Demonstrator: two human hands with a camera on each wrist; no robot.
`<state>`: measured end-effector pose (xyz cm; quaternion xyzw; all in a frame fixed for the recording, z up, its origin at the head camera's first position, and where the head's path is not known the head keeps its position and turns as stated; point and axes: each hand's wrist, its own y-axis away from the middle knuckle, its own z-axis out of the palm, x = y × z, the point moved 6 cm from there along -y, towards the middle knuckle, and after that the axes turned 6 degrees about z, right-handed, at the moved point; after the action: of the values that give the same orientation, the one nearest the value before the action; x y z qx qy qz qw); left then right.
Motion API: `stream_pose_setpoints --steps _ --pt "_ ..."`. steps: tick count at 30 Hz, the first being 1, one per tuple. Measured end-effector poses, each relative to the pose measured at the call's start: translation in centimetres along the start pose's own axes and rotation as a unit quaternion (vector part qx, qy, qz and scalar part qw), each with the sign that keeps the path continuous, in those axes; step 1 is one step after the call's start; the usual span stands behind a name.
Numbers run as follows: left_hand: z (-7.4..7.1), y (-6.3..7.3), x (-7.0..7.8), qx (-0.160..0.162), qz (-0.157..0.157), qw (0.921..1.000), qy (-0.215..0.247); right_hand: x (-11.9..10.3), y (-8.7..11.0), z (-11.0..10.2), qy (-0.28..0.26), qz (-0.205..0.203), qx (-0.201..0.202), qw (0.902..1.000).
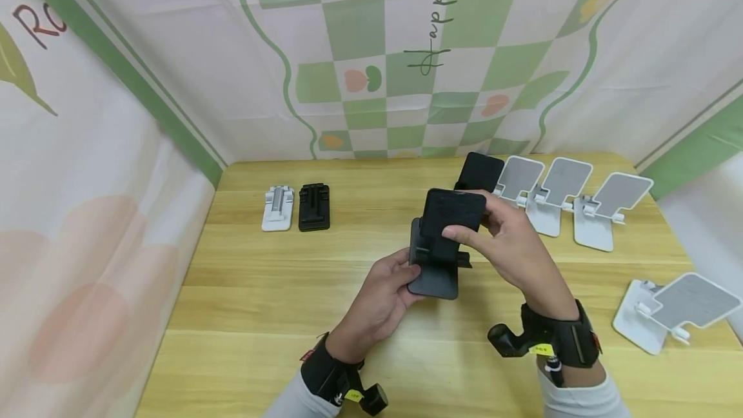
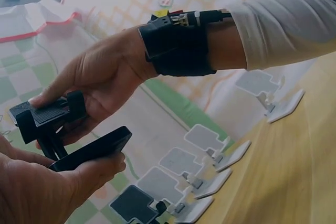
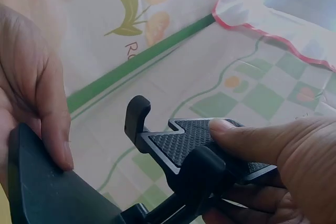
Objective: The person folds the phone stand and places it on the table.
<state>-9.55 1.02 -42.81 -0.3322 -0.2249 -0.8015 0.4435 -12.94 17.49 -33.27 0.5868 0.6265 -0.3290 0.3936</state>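
Note:
A black folding phone stand (image 1: 451, 213) is held up over the table between both hands, its plate unfolded from its base. My left hand (image 1: 384, 297) grips the flat base (image 3: 58, 190), thumb on top near one edge. The textured upper plate (image 3: 181, 142) is pinched by my right hand (image 1: 513, 247), thumb on its face and fingers behind. In the right wrist view, two hooked lips stand up from the plate's lower edge, and an arm joins plate and base. The left wrist view shows the plate tilted away from the base.
Along the back right stand another unfolded black stand (image 1: 479, 171) and several unfolded white stands (image 1: 565, 180). One more white stand (image 1: 638, 324) is at the right edge. A folded white stand (image 1: 278, 210) and a folded black stand (image 1: 314, 208) lie back left on the wooden table (image 1: 244, 315).

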Motion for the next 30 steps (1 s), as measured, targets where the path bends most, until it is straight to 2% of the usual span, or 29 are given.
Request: stream_pose_setpoints --steps 22,30 --pt "0.24 0.13 0.35 -0.006 0.002 1.0 -0.002 -0.09 0.08 -0.22 -0.006 -0.059 0.041 0.9974" --pt "0.23 0.19 0.61 -0.005 0.003 1.0 -0.006 -0.27 0.23 -0.25 -0.013 -0.059 0.054 0.9967"
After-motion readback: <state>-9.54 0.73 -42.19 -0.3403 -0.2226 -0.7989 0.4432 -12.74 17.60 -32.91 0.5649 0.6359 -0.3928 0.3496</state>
